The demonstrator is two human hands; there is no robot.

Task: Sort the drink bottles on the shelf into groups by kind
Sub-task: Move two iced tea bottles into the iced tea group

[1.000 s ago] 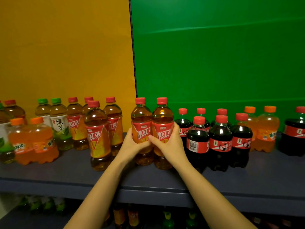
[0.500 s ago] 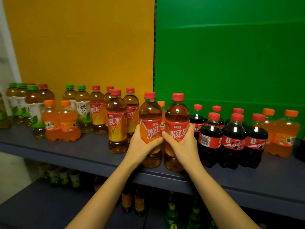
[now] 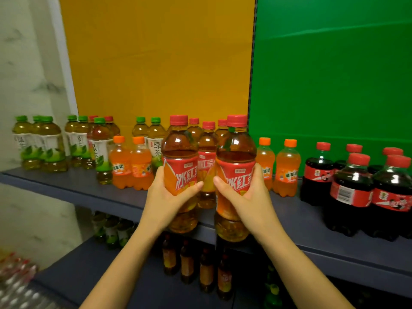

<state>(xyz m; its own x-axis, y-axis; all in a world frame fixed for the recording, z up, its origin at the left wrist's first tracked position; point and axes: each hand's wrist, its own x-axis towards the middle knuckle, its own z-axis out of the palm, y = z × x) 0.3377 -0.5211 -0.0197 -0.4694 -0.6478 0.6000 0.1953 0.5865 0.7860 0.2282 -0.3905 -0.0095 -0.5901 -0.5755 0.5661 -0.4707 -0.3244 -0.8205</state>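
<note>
My left hand (image 3: 166,197) grips one red-capped iced black tea bottle (image 3: 180,152) and my right hand (image 3: 247,197) grips another (image 3: 235,157). Both bottles are lifted off the dark shelf (image 3: 75,184), held upright in front of its edge. Behind them stand more black tea bottles (image 3: 207,157). Green tea bottles with green caps (image 3: 44,143) crowd the shelf's left end. Two orange soda bottles (image 3: 131,166) stand left of my hands and another pair (image 3: 286,168) to the right. Cola bottles (image 3: 352,192) fill the right side.
The shelf backs onto a yellow panel (image 3: 156,63) and a green panel (image 3: 334,63). A lower shelf (image 3: 89,275) holds more tea bottles (image 3: 187,264) and green bottles (image 3: 111,230). A pale wall is at the left. Clear bottles (image 3: 15,279) lie at bottom left.
Both hands have lifted the two black tea bottles off the shelf and carried them leftward, closer to me. My view has swung left, showing more green tea bottles and the wall.
</note>
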